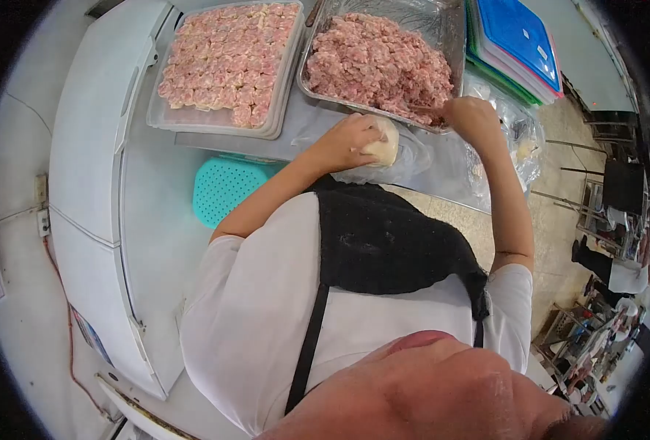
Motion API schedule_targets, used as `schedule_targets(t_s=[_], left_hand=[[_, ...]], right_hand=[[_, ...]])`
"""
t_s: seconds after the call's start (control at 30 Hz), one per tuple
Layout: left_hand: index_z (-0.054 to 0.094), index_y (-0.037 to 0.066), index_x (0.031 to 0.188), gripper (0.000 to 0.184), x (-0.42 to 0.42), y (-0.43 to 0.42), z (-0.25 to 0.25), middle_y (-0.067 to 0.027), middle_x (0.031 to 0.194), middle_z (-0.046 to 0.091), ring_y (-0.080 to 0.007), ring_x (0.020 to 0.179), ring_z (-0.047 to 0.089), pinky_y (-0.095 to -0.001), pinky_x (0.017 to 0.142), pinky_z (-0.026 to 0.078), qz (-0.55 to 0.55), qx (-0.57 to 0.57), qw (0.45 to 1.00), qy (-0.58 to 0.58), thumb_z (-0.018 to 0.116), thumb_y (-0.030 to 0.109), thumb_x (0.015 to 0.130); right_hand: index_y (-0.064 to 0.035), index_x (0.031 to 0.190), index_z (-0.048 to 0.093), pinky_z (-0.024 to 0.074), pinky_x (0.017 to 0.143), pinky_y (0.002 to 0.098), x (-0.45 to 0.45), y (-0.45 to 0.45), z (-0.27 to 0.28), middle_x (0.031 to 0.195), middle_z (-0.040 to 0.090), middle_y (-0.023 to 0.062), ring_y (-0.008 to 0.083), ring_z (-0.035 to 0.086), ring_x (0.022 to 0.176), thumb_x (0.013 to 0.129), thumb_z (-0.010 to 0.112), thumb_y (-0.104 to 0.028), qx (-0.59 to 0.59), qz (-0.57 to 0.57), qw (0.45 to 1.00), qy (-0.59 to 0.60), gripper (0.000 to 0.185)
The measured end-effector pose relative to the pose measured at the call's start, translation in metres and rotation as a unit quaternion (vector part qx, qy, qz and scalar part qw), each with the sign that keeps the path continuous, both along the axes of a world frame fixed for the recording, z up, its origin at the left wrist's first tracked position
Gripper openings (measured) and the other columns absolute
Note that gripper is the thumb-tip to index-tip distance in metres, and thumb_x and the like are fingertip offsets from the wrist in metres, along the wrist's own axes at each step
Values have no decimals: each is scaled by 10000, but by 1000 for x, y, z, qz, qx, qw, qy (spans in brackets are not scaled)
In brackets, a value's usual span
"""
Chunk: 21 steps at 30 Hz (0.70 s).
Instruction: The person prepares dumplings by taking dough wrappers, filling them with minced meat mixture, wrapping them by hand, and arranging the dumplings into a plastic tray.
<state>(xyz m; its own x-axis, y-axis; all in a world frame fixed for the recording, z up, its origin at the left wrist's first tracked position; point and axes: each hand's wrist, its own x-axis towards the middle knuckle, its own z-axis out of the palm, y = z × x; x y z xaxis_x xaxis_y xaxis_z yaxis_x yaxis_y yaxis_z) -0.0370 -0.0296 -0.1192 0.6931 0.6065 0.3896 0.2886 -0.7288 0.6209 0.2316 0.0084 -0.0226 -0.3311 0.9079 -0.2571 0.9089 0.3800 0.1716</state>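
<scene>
Left hand (pixel 345 144) cups a pale doughy round (pixel 385 144) by the silver metal tray (pixel 436 20), the right hand (pixel 473 117), grip unclear, at its near-right corner, much pink mince (pixel 376 62) left, pinkish dumplings (pixel 228 55) nearly filling the translucent plastic box (pixel 191 118).

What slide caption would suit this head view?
Left hand holding a pale round item, right hand at the edge of a metal tray of minced meat, beside rows of small portions.
</scene>
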Motion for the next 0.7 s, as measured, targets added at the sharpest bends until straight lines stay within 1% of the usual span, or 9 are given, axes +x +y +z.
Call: schedule_targets(t_s=[0.13, 0.27, 0.3, 0.37, 0.4, 0.5, 0.6, 0.67, 0.7], left_hand=[[628, 57, 957, 235, -3, 10, -7, -109, 980, 563, -308, 930, 531, -396, 830, 437, 4, -74, 997, 9, 675, 193, 770], [567, 36, 1148, 353, -7, 20, 14, -90, 1203, 535, -283, 1113, 507, -386, 952, 404, 3, -274, 955, -111, 587, 70, 798], [526, 37, 1196, 409, -9, 24, 21, -104, 1255, 503, -286, 1157, 487, -389, 988, 386, -25, -385, 885, -261, 544, 23, 788], [445, 39, 1291, 535, -12, 39, 36, -133, 1357, 439, -291, 1244, 447, -396, 1060, 348, -78, -556, 642, -522, 458, -69, 767], [402, 23, 1317, 579, -13, 45, 46, -147, 1369, 421, -307, 1257, 433, -405, 1073, 334, -88, -538, 639, -543, 435, -86, 749], [318, -20, 1368, 656, -16, 55, 75, -184, 1379, 399, -349, 1277, 409, -429, 1094, 313, -130, -501, 638, -570, 396, -111, 723], [329, -41, 1358, 621, -16, 54, 93, -210, 1335, 442, -366, 1258, 429, -435, 1074, 342, -202, -511, 645, -532, 416, -83, 745], [347, -40, 1345, 600, -14, 58, 97, -227, 1301, 474, -363, 1243, 450, -427, 1058, 363, -249, -524, 630, -515, 434, -66, 752], [375, -34, 1335, 568, -14, 68, 93, -215, 1319, 464, -360, 1247, 445, -431, 1054, 364, -218, -539, 661, -474, 435, -58, 771]], right_hand=[[-75, 834, 679, 505, 641, 456, -18, 7, -58, 756, 652, 166, 332, 651, 750, 907, 475, -394, -4, 4, 1000, -3, 385], [-51, 799, 679, 510, 642, 434, -37, -12, -47, 747, 644, 196, 333, 653, 709, 902, 506, -311, 23, -26, 975, 220, 329], [-50, 823, 681, 500, 635, 424, -29, -12, -52, 736, 641, 191, 317, 644, 686, 904, 517, -317, -13, -60, 962, 264, 324], [-50, 871, 686, 482, 622, 404, -16, -11, -55, 714, 634, 180, 286, 625, 640, 909, 540, -329, -84, -126, 925, 348, 317], [-35, 927, 686, 433, 564, 341, -3, -10, -76, 647, 611, 91, 181, 546, 574, 914, 565, -317, -68, -146, 878, 451, 306], [-15, 941, 683, 402, 531, 293, 6, -12, -65, 644, 576, 4, 91, 499, 598, 929, 555, -298, -112, -220, 811, 531, 311], [-29, 860, 659, 274, 486, 210, 9, -17, -57, 591, 423, -70, 26, 362, 552, 946, 539, -305, -73, -222, 782, 578, 313], [-19, 860, 673, 324, 499, 239, 27, -14, -60, 602, 469, -53, 46, 407, 569, 937, 547, -315, -109, -239, 767, 586, 330], [-14, 861, 679, 350, 506, 254, 34, -13, -63, 608, 491, -45, 57, 429, 578, 932, 552, -320, -128, -247, 758, 590, 339]])
